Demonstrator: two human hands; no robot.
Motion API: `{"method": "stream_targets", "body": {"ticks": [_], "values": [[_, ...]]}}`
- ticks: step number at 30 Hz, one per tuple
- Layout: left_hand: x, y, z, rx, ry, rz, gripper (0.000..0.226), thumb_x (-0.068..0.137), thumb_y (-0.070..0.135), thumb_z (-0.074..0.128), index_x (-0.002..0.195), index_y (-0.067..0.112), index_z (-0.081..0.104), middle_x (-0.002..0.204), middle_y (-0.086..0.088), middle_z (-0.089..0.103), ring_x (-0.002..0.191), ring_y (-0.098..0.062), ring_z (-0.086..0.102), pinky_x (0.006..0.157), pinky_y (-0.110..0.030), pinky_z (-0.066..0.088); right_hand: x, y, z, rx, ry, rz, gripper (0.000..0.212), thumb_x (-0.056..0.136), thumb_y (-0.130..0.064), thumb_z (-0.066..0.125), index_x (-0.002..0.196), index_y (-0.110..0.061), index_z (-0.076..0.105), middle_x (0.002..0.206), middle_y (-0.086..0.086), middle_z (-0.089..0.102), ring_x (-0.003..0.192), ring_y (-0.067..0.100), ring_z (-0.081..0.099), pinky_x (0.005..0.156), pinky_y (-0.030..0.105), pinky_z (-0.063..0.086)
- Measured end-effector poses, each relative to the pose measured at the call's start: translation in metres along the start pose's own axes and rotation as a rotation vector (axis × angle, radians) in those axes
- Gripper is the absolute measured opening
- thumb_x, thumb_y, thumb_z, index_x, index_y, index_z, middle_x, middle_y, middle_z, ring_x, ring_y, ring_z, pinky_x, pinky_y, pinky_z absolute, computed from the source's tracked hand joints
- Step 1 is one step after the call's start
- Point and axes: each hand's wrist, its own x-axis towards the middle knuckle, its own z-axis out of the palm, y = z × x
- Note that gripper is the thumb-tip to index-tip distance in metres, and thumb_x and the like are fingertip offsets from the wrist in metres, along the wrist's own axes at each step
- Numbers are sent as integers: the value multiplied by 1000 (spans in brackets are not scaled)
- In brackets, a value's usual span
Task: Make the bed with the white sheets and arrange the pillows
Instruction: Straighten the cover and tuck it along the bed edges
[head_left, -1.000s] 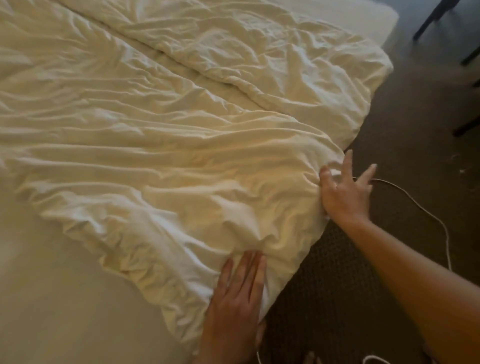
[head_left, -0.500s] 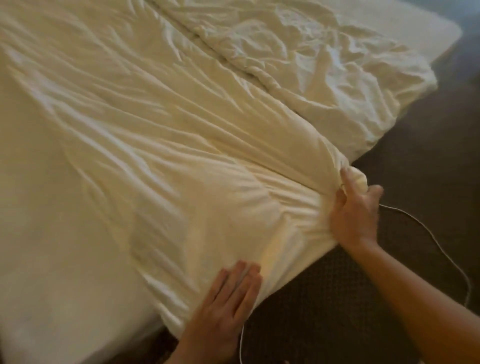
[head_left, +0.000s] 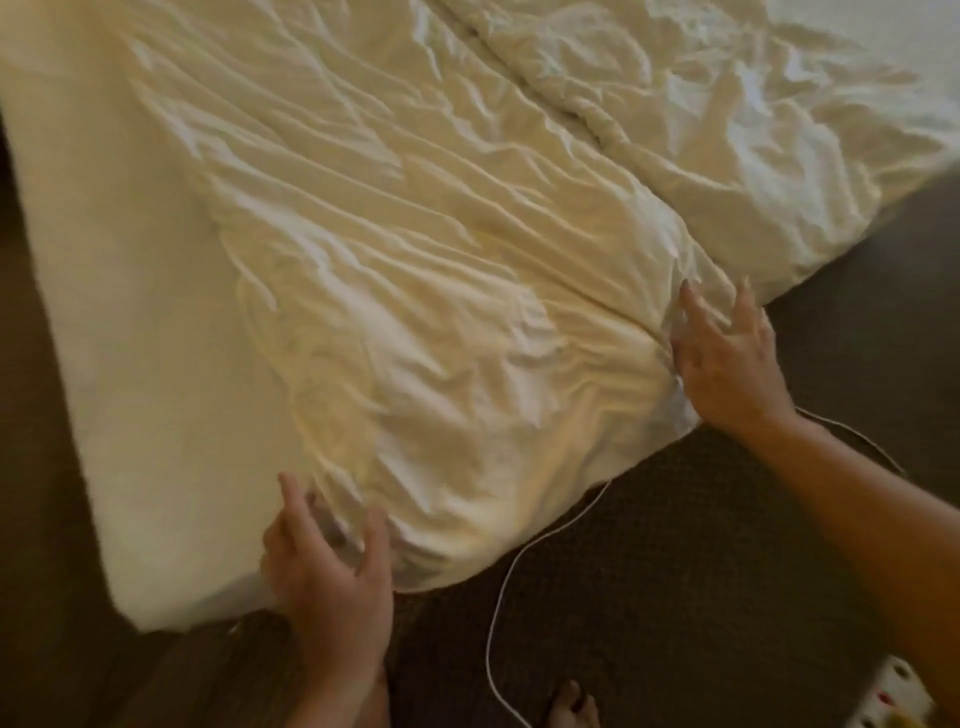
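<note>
**White sheet: position and hand state**

White sheet lies wrinkled across the mattress, its near edge over the mattress side above the brown carpet. Left hand touches the sheet's near corner, fingers spread. Right hand rests on the edge, fingers spread, gripping nothing. A white cable lies on the carpet.

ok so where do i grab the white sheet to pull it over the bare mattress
Likely its bunched near corner by the left hand, from the floor side: the sheet overhangs the mattress edge there, so a pinch grip gets under it.
</note>
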Motion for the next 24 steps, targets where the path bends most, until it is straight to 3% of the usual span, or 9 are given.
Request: {"method": "stream_targets", "body": {"ticks": [3,7,12,13,15,17,20,22,24], "values": [[-12,11,5,-2,-41,-68,99,87,56,62,162,20,8,142,-18,43,128,-32,40,105,-51,38,6,3,-4,71,-125,18,78,103,-44,49,154,-54,-8,168,13,-9,152,47,7,118,66,21],[-25,29,14,-106,-103,-166,103,91,38,70,162,30,-4,151,-15,31,131,-26,41,104,-37,39,10,4,-9,30,-122,21,81,101,-51,49,152,-54,-14,147,22,31,129,48,42,106,59,40],[-32,29,21,-106,-107,14,87,98,29,62,162,33,3,121,-4,38,79,6,42,69,-19,31,18,7,-16,-57,-41,-144,73,105,-38,43,156,-49,-7,123,24,46,106,45,53,86,54,49],[-33,25,22,-85,-121,43,85,98,29,61,162,35,5,120,-8,42,83,5,50,68,-21,36,17,13,-20,-78,-28,-161,70,105,-34,43,157,-49,-1,121,23,47,102,44,53,83,53,49],[-36,11,26,15,-187,44,82,97,38,58,161,43,6,127,-22,50,101,-30,63,75,-34,48,12,30,-23,-128,-87,-129,67,105,-36,43,156,-53,3,123,20,45,103,44,52,85,54,49],[-39,-2,32,93,-270,-3,78,94,52,50,157,54,3,137,-26,48,109,-47,61,83,-44,52,4,35,-18,-171,-153,-76,67,105,-38,43,155,-56,1,124,17,44,105,42,50,85,54,47],[-37,1,29,134,-317,-77,73,97,61,44,155,57,1,147,-20,38,106,-43,62,84,-48,56,6,12,-14,-160,-119,54,66,100,-29,52,152,-47,15,134,15,36,118,40,39,94,58,40],[-30,10,21,223,-154,-51,73,96,61,51,159,43,18,143,-14,36,110,-37,55,88,-53,53,9,-11,-20,-116,34,79,58,91,-25,60,143,-32,35,141,14,29,126,41,31,102,63,36],[-13,26,12,246,55,12,81,88,60,54,158,26,30,147,-18,35,124,-40,43,100,-57,40,13,-32,-27,-47,215,-51,54,89,-29,61,140,-19,45,148,17,28,131,43,31,106,63,35]]}}
